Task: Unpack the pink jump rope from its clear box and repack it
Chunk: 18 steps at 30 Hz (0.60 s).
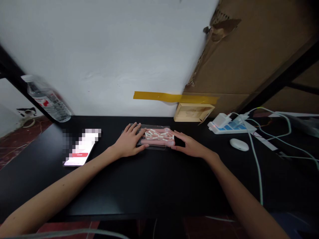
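Observation:
A clear, flat package (157,142) with pink strips and several small white pieces in it lies on the black table. Over its left end rests my left hand (129,141), fingers spread and extended, palm down. My right hand (187,145) is at the package's right end, thumb and fingers apart, with the fingertips touching or very near the edge. Part of the package's left side is hidden beneath my left hand. Neither hand is wrapped around it.
A lit phone (81,149) lies to the left, with a plastic bottle (48,101) behind it. A shallow wooden box (193,112) stands at the back against taped cardboard. Rightward are a power strip (231,127), a white earbud case (239,144) and loose cables (254,162).

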{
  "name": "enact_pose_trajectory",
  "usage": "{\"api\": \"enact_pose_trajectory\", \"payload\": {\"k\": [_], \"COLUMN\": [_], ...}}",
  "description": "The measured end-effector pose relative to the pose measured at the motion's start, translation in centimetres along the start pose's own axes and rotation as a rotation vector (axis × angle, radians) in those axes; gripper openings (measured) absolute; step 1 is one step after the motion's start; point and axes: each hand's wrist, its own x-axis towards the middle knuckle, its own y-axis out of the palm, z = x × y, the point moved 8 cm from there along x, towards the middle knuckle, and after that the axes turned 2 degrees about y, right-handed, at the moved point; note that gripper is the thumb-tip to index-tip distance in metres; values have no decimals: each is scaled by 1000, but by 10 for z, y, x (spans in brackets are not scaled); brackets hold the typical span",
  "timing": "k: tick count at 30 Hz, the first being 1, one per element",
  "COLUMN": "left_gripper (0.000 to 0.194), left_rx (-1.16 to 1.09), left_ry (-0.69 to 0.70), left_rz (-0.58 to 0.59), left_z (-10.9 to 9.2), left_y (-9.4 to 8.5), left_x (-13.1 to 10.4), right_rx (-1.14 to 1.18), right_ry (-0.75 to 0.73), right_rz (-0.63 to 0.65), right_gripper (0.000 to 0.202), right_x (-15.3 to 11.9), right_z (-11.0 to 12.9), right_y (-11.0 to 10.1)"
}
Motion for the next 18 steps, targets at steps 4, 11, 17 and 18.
{"api": "enact_pose_trajectory", "payload": {"k": [4, 11, 17, 18], "left_gripper": [72, 72, 73, 73], "left_rx": [-7, -75, -73, -74], "left_ry": [-25, 38, 58, 58], "left_rz": [-6, 0, 14, 11], "left_z": [1, -1, -2, -2], "left_y": [0, -1, -1, -1], "left_x": [0, -1, -1, 0], "right_rx": [-25, -79, -79, -76], "right_ry": [53, 35, 24, 19], "right_rz": [-25, -59, -52, -65], "right_gripper": [77, 87, 82, 81], "right_x": [-1, -3, 2, 2], "right_z": [-7, -25, -18, -15], "right_y": [2, -12, -3, -2]}}
